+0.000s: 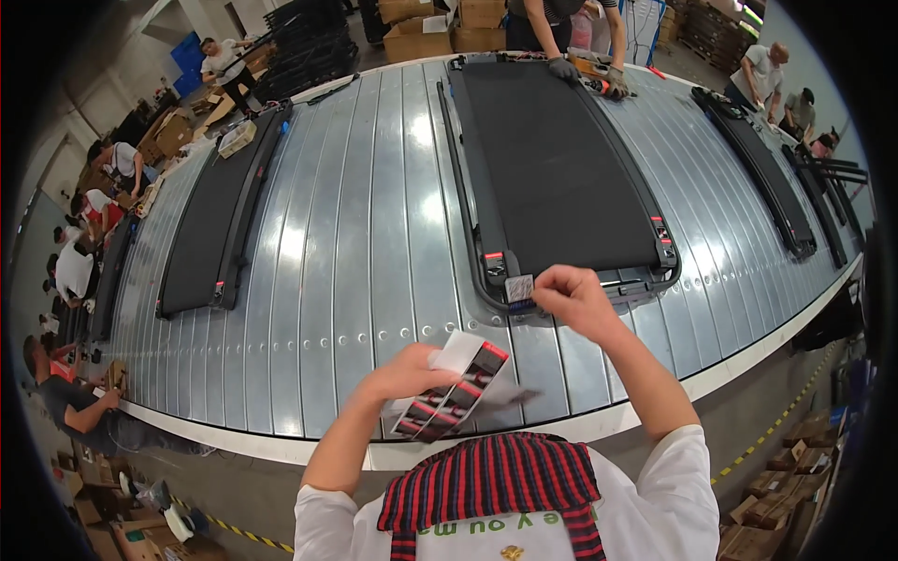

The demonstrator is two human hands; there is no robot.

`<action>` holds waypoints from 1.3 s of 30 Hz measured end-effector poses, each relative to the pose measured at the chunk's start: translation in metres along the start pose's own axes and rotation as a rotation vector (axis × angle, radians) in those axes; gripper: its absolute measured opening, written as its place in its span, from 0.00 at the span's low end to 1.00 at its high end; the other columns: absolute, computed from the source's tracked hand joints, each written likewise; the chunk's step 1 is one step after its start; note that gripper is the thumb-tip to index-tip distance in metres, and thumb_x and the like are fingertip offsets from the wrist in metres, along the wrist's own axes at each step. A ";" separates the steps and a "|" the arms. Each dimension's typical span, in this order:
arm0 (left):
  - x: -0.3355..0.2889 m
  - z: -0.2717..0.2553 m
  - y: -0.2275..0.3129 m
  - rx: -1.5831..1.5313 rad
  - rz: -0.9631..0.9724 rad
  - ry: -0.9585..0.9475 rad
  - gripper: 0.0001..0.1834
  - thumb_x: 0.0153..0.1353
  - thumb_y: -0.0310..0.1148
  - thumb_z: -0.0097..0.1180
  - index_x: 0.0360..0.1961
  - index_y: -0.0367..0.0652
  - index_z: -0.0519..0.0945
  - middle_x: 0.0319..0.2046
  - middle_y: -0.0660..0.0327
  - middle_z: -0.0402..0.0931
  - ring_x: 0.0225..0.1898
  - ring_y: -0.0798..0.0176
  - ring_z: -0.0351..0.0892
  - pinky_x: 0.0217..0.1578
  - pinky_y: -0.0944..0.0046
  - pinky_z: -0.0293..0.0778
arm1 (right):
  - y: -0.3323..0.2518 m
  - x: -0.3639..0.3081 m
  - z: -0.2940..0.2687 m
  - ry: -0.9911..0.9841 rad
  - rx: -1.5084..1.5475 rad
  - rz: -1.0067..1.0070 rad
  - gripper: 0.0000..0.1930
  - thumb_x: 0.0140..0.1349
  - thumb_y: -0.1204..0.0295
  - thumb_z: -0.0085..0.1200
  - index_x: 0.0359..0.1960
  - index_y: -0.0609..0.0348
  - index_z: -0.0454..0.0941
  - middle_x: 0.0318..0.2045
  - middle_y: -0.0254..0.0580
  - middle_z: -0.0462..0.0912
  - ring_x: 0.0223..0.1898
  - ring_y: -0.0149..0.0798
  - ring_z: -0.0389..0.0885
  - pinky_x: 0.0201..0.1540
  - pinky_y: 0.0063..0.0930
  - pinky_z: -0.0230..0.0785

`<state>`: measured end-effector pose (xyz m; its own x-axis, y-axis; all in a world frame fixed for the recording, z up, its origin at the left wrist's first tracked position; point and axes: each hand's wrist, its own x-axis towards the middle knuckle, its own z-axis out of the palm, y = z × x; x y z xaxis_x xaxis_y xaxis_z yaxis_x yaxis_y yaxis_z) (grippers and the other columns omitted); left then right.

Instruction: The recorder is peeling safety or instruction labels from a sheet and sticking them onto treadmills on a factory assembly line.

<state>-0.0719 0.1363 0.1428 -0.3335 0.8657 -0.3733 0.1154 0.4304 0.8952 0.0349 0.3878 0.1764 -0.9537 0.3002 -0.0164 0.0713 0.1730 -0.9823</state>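
Note:
My left hand (412, 371) is closed on a stack of sticker sheets (465, 385), white with black and red printed labels, held over the near edge of the conveyor. My right hand (575, 299) pinches a small pale square sticker (519, 288) with a dark pattern. The sticker is at the near left corner of a treadmill deck (561, 168) with a black belt; I cannot tell whether it touches the frame. Black and red labels sit on that frame: one label (494, 264) at the near left corner, others at the near right.
The slatted metal conveyor (374, 234) spans the view. Other treadmill decks stand at left (215, 224) and right (762, 178). Across from me, a co-worker's gloved hands (613, 84) hold a power tool by the deck's far end. Cardboard boxes (795, 458) lie lower right.

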 end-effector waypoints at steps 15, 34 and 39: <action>0.068 -0.049 -0.125 0.875 -0.008 0.151 0.04 0.50 0.33 0.50 0.24 0.46 0.73 0.21 0.57 0.74 0.27 0.50 0.74 0.26 0.53 0.68 | 0.152 0.177 -0.002 0.046 0.168 0.511 0.05 0.51 0.73 0.53 0.23 0.62 0.73 0.11 0.28 0.65 0.11 0.20 0.57 0.11 0.16 0.44; 0.153 -0.046 -0.090 0.917 0.239 0.201 0.02 0.48 0.28 0.47 0.23 0.42 0.71 0.21 0.55 0.72 0.27 0.50 0.73 0.25 0.52 0.68 | 0.166 0.192 -0.002 -0.034 0.105 0.555 0.05 0.50 0.74 0.53 0.23 0.63 0.73 0.10 0.31 0.66 0.09 0.21 0.58 0.09 0.17 0.45; 0.159 -0.050 -0.093 0.875 0.225 0.205 0.03 0.49 0.30 0.47 0.23 0.43 0.71 0.22 0.56 0.71 0.27 0.50 0.73 0.25 0.52 0.68 | 0.161 0.189 0.000 -0.002 0.097 0.540 0.05 0.50 0.74 0.53 0.24 0.64 0.73 0.11 0.30 0.66 0.10 0.21 0.58 0.10 0.16 0.46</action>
<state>-0.1827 0.2214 0.0121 -0.3670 0.9261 -0.0877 0.8352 0.3696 0.4072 -0.1342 0.4720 0.0150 -0.7893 0.3208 -0.5235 0.5237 -0.0931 -0.8468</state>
